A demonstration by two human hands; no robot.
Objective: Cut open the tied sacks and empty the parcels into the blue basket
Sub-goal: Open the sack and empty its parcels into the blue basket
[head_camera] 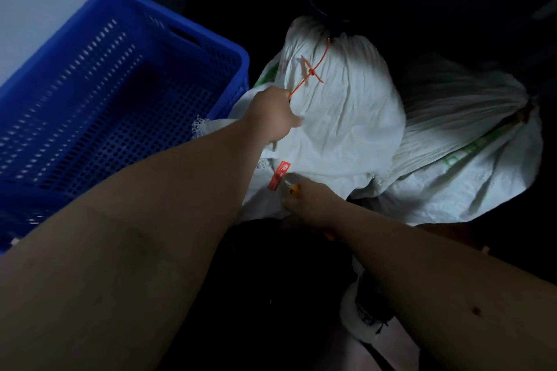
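Your left hand (275,113) grips the crinkled woven white sack (337,105) near its red zip tie (312,71). Your right hand (307,200) is closed on an orange-handled cutter (294,189). The perforated blue basket (99,93) stands just beside the sack.

dim | corners black | soft blur | edges perhaps wide-angle bent

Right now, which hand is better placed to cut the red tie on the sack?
Probably the right hand: it seems to hold a small orange-tipped cutter beside the red tag. The left hand is busy gripping the red tie on the nearest white sack.
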